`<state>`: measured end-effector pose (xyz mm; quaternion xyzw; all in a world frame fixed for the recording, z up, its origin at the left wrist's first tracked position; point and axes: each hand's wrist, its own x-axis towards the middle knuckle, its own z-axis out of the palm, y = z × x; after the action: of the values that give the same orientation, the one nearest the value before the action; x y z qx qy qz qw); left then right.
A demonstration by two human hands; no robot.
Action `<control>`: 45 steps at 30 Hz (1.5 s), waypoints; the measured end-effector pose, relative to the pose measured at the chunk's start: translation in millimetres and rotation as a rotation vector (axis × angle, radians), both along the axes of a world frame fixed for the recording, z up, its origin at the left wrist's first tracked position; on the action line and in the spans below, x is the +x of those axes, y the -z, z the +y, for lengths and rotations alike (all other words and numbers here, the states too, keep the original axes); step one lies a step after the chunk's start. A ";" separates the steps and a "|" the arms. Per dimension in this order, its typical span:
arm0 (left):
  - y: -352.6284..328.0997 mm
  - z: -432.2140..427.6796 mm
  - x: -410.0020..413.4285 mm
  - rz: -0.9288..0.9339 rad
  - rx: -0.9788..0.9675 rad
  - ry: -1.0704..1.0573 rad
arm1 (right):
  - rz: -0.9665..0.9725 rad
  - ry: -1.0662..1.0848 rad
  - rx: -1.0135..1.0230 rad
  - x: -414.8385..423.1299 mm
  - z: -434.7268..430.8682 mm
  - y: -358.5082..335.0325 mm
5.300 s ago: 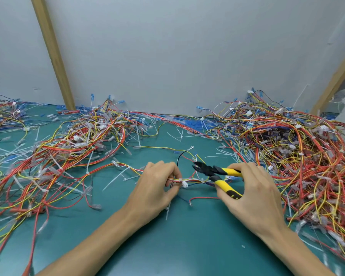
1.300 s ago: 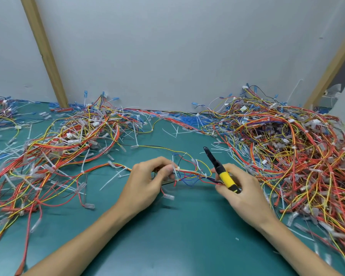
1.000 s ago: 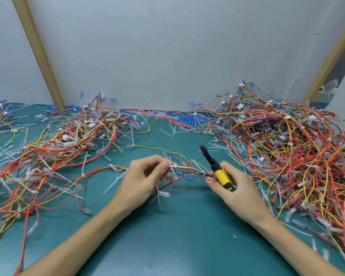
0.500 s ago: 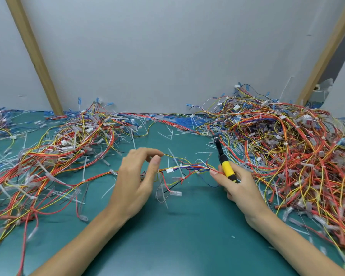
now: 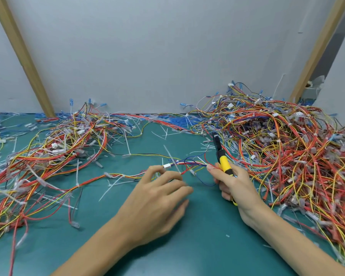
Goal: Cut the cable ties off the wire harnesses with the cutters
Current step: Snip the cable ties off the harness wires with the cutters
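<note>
Head view, single frame.

Right hand [image 5: 237, 188]: fingers wrapped round the yellow grip of the cutters [image 5: 224, 164]. The black nose points up and away from the person, closed, and its tip overlaps the near edge of the right-hand pile [image 5: 287, 148]. The same hand's fingertips [image 5: 210, 167] pinch one end of the working harness [image 5: 189, 163].

Working harness: a short bundle of red, blue and yellow wires between the two hands, low over the table [image 5: 207, 232]. A white connector [image 5: 166, 166] sits at its left end. A translucent cable tie [image 5: 170, 156] juts up and to the left across the bundle.

Left hand [image 5: 157, 200]: palm down, fingers spread and loosely bent, blurred by motion. The farthest finger curls up just beside the white connector. I cannot tell whether it grips the wire. This hand hides the near side of the bundle's left end.

Surroundings:
- The right-hand pile is a dense tangle of red, yellow and orange harnesses that reaches the right hand's wrist.
- The left-hand pile [image 5: 58, 148] is flatter. One long red-yellow strand [image 5: 108, 175] runs from it to the left hand.
- Loose cut ties [image 5: 163, 134] lie scattered on the green table between the piles.
- A grey wall [image 5: 167, 56] stands behind, with two slanted wooden battens [image 5: 22, 56].
</note>
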<state>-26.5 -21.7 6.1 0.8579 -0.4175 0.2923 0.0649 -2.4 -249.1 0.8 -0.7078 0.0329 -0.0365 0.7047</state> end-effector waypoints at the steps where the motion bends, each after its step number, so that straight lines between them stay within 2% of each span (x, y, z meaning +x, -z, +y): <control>1: 1.0 2.0 2.2 -0.013 0.034 -0.043 | 0.001 -0.005 -0.009 0.0 -0.3 0.0; 5: 5.3 2.6 7.4 -0.090 0.052 -0.207 | -0.007 -0.019 -0.110 -0.4 -0.7 1.4; 9: 5.1 -4.4 5.5 -0.164 -0.023 -0.324 | -0.001 -0.015 -0.084 -1.6 0.2 0.7; 12: 2.3 3.2 8.0 -0.131 -0.052 -0.420 | 0.019 -0.039 -0.031 -1.0 -1.4 -1.8; 16: 4.2 11.0 13.2 0.013 -0.127 -0.518 | 0.010 -0.119 -0.123 -1.7 -1.7 -4.4; 19: 11.2 12.2 15.7 0.151 -0.162 -0.515 | 0.012 -0.132 -0.143 -1.8 -1.9 -6.0; 23: 18.5 15.7 17.8 0.333 -0.241 -0.398 | 0.028 -0.167 -0.166 -1.4 -4.7 -10.1; 29: 25.2 12.4 19.5 0.339 -0.418 -0.272 | 0.033 -0.215 -0.188 -1.2 -8.1 -12.1; 36: 19.3 8.2 15.5 0.153 -0.442 -0.294 | -0.042 -0.231 -0.315 -4.8 -4.5 -10.2; 42: 6.1 0.5 5.1 -0.296 -0.224 -0.430 | -0.083 -0.110 -0.355 -6.6 4.0 -5.3; 45: 1.1 -0.4 3.2 -0.436 -0.179 -0.410 | -0.117 -0.053 -0.403 -7.2 5.1 -3.9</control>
<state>-23.3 -22.1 5.0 0.8324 -0.2123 0.5118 -0.0112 -9.6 -244.1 4.7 -0.8317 -0.0349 -0.0648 0.5503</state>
